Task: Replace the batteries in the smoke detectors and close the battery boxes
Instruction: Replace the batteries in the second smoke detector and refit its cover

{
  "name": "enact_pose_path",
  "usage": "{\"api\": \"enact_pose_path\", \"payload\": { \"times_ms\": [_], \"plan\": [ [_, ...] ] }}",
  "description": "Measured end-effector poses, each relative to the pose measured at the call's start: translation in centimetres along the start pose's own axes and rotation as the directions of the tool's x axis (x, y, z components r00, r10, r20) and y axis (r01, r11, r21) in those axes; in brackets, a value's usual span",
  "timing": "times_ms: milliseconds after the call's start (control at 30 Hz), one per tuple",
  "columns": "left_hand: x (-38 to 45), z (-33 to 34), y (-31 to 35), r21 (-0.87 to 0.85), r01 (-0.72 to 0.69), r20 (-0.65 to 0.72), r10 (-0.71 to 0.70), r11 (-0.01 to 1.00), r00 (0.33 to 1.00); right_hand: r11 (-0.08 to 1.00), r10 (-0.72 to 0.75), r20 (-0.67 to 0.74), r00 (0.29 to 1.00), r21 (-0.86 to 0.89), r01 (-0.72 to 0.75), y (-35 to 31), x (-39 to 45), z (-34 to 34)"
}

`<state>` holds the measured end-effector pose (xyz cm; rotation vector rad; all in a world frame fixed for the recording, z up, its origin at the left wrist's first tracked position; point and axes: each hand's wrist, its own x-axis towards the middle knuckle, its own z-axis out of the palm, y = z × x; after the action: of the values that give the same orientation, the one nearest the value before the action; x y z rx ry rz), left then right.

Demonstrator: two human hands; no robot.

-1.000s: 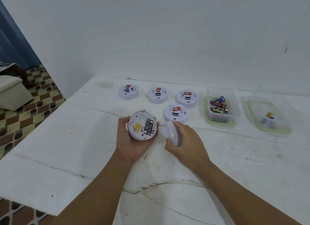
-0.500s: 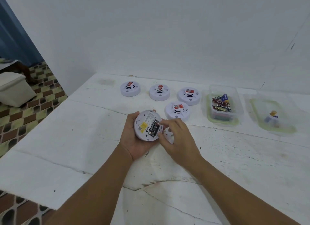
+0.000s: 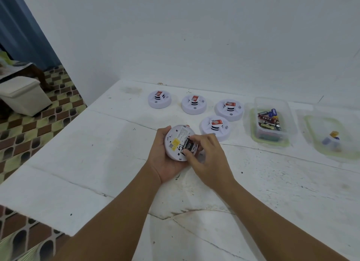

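Early on; left hand [image 3: 165, 159] cupping upturned detector [image 3: 178, 142]; right hand [image 3: 207, 155] pinching, seemingly, a battery [image 3: 188, 145] in its bay; four detectors [image 3: 214, 127] untouched.

Both bare forearms reach forward, converging. The left hand [image 3: 163, 159] is cupped palm-up, fingers curled in a grip; the right hand [image 3: 209, 157] meets it, thumb and forefinger drawn together in a pinch.
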<state>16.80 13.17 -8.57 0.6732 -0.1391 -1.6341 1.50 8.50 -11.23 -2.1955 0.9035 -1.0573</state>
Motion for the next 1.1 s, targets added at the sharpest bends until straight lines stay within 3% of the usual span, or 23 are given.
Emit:
{"api": "enact_pose_path", "payload": {
  "times_ms": [167, 367, 633, 833, 1100],
  "plan": [
    [0.1, -0.1, 0.0, -0.006, 0.036, 0.002, -0.036, 0.999, 0.999, 0.993, -0.105, -0.101, 0.989, -0.064, 0.099, 0.0, -0.4, 0.1],
    [0.0, -0.2, 0.0, 0.050, 0.038, -0.016, -0.038, 0.998, 0.999, 0.965, -0.223, -0.095, 0.970, -0.165, 0.206, 0.7, -0.9, 0.7],
    [0.2, -0.3, -0.2, 0.170, 0.050, -0.083, -0.036, 0.984, 0.996, 0.929, -0.330, -0.188, 0.925, -0.237, 0.283, 0.6, -1.2, 0.8],
    [0.4, -0.3, -0.2, 0.163, 0.044, -0.071, -0.033, 0.986, 0.997, 0.938, -0.290, -0.167, 0.942, -0.244, 0.246, 0.3, -1.3, 0.5],
    [-0.2, 0.0, -0.2, 0.104, 0.010, -0.073, -0.002, 0.995, 0.997, 0.959, -0.269, -0.083, 0.960, -0.117, 0.259, 0.0, -1.2, 0.1]
  ]
}}
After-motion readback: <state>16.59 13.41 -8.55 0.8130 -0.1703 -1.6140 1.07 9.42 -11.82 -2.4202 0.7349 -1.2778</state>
